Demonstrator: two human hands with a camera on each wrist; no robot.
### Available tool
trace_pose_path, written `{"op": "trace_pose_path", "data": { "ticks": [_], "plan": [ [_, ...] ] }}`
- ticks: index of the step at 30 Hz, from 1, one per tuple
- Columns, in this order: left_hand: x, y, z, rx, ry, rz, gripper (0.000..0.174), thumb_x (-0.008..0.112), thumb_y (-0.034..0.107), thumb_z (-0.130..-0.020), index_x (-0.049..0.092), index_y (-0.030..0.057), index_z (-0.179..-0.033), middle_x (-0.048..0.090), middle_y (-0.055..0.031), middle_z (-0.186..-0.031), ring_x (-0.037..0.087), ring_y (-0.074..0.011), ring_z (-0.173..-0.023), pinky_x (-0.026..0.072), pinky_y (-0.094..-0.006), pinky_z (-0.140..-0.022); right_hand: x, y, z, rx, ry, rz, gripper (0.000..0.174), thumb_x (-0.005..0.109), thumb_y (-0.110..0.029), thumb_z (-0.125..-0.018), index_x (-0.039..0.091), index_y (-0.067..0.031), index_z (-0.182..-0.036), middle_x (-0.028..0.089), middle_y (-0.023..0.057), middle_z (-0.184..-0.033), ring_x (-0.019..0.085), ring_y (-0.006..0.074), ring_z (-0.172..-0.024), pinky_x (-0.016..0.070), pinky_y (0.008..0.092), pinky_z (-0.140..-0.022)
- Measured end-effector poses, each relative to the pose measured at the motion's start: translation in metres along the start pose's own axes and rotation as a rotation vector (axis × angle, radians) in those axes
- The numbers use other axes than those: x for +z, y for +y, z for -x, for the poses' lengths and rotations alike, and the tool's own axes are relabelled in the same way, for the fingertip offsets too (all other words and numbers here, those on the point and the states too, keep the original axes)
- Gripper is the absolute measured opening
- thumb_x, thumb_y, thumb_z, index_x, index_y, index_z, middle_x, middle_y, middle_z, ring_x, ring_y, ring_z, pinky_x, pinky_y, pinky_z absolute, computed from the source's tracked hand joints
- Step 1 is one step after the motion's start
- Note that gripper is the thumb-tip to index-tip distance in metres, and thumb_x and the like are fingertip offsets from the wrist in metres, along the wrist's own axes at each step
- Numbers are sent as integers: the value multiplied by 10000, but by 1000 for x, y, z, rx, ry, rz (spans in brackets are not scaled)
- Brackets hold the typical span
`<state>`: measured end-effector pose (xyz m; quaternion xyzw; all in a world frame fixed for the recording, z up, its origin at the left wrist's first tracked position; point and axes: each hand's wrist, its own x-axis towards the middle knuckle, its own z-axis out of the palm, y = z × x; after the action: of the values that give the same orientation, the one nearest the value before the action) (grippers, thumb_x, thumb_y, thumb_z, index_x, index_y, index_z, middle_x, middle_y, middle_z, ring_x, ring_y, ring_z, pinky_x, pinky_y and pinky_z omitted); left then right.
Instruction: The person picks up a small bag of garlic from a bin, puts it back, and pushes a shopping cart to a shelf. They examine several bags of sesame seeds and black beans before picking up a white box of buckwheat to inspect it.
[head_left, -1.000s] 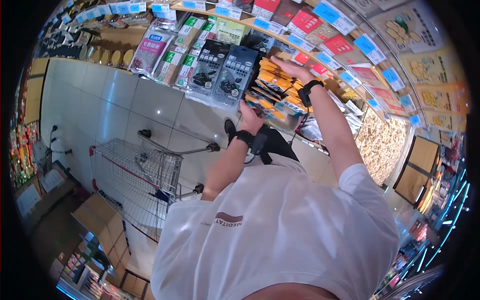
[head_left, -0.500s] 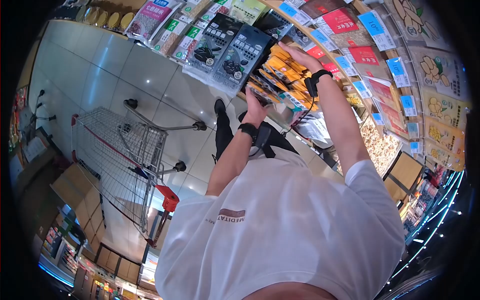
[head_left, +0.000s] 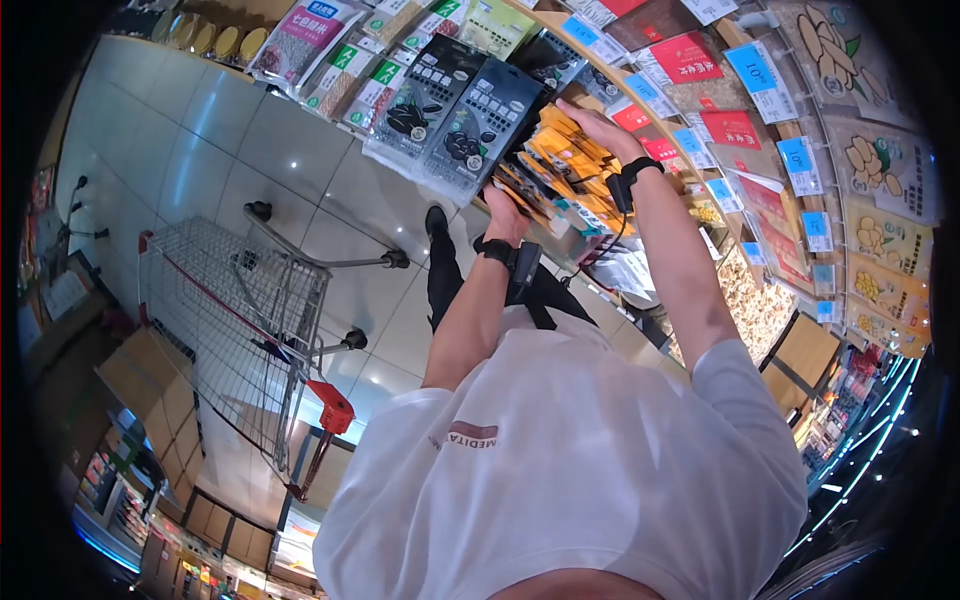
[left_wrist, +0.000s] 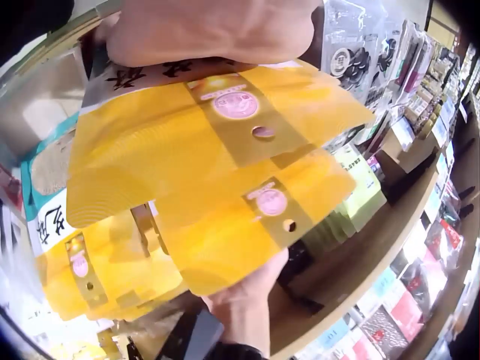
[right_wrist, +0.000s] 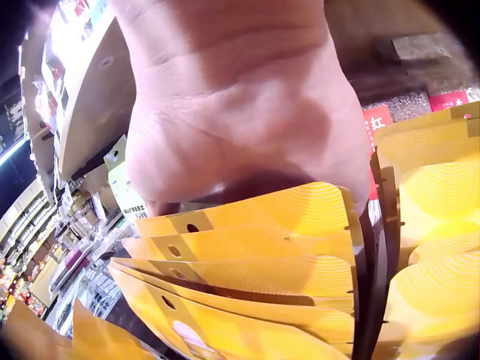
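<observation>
Yellow pouches with round hang holes stand in a row at the display's edge. My right hand lies along their far side, fingers extended. In the right wrist view its palm is right above the tops of several yellow pouches. At the near side, my left hand rests against the front pouches, its fingertips partly hidden. The left wrist view has the left palm over a large yellow pouch, with the right hand beyond the row.
Dark vacuum packs lie left of the pouches, beside bagged grains. Blue price tags line the shelf edge behind. A wire shopping cart stands on the tiled floor to the left. Loose pale dried goods fill a bin at right.
The head view has shifted, bringing the cart's red handle into sight. My left hand has moved in against the near side of the pouches; the right hand stays at their far side.
</observation>
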<state>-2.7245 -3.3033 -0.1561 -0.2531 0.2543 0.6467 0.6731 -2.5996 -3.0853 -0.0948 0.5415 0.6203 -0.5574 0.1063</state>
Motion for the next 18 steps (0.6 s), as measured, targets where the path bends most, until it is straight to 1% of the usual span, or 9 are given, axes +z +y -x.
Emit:
{"op": "trace_pose_path", "data": {
  "ticks": [2, 5, 6, 7, 12, 14, 15, 16, 18],
  "plan": [
    [-17, -10, -25, 59, 272, -42, 699, 263, 646, -1024, 644, 83, -1187, 714, -88, -1119, 677, -259, -1042, 543, -415, -938, 3, -15, 20, -10, -21, 0, 920, 405, -778, -934, 508, -45, -1481, 439, 174, -1566, 399, 307, -1445, 257, 422, -1190],
    [-111, -45, -65, 72, 419, -58, 634, 277, 594, -1037, 607, 102, -1262, 665, -76, -1257, 649, -263, -1119, 540, -397, -922, 5, -10, 16, 1, -21, 20, 931, 371, -783, -941, 488, -43, -1493, 428, 176, -1574, 385, 309, -1456, 258, 415, -1193],
    [-124, -43, -129, 93, 512, -93, 624, 293, 591, -1036, 585, 107, -1301, 635, -69, -1323, 636, -266, -1144, 538, -393, -918, 5, -11, 17, 3, -27, 32, 947, 354, -791, -940, 470, -41, -1505, 412, 186, -1583, 366, 317, -1472, 253, 417, -1199],
    [-61, -22, -65, 14, 439, -147, 581, 259, 490, -1027, 617, 123, -1302, 642, -53, -1325, 604, -280, -1165, 461, -470, -1043, 6, -7, 16, -1, -23, 27, 947, 354, -791, -940, 470, -41, -1505, 412, 186, -1583, 366, 317, -1472, 253, 417, -1199],
    [-40, -28, -40, 72, 532, -165, 661, 213, 584, -1055, 540, 130, -1406, 589, -41, -1408, 568, -269, -1258, 441, -464, -1079, 3, 24, -14, 70, 110, 124, 1023, 287, -829, -921, 349, -35, -1563, 312, 228, -1623, 250, 344, -1532, 199, 430, -1238],
    [16, -24, 13, 111, 311, -155, 694, 196, 619, -1059, 491, 130, -1453, 539, -47, -1470, 552, -280, -1285, 437, -439, -1088, 9, 7, 8, 74, 160, 149, 1054, 282, -854, -899, 341, -41, -1567, 300, 226, -1628, 252, 344, -1531, 191, 437, -1241],
    [10, -29, 9, 179, 257, -124, 760, 292, 605, -1057, 406, -16, -1481, 486, -130, -1508, 538, -263, -1300, 444, -420, -1085, 12, 1, 15, 47, 213, 141, 1009, 307, -819, -925, 426, -3, -1505, 390, 227, -1573, 338, 338, -1477, 240, 422, -1210],
    [11, -33, 2, 179, 257, -133, 760, 292, 605, -1057, 406, -16, -1481, 486, -130, -1508, 538, -263, -1300, 444, -420, -1085, 13, 2, 16, 22, 269, 134, 973, 332, -785, -951, 512, 36, -1443, 479, 229, -1518, 425, 333, -1423, 290, 408, -1179],
    [17, -40, -12, 237, 465, -313, 779, 281, 610, -1055, 376, -23, -1499, 457, -167, -1534, 506, -284, -1348, 408, -414, -1118, 10, 8, 7, 43, 171, 110, 1026, 316, -836, -906, 428, -11, -1507, 389, 225, -1575, 340, 341, -1477, 243, 426, -1209]
  ]
}}
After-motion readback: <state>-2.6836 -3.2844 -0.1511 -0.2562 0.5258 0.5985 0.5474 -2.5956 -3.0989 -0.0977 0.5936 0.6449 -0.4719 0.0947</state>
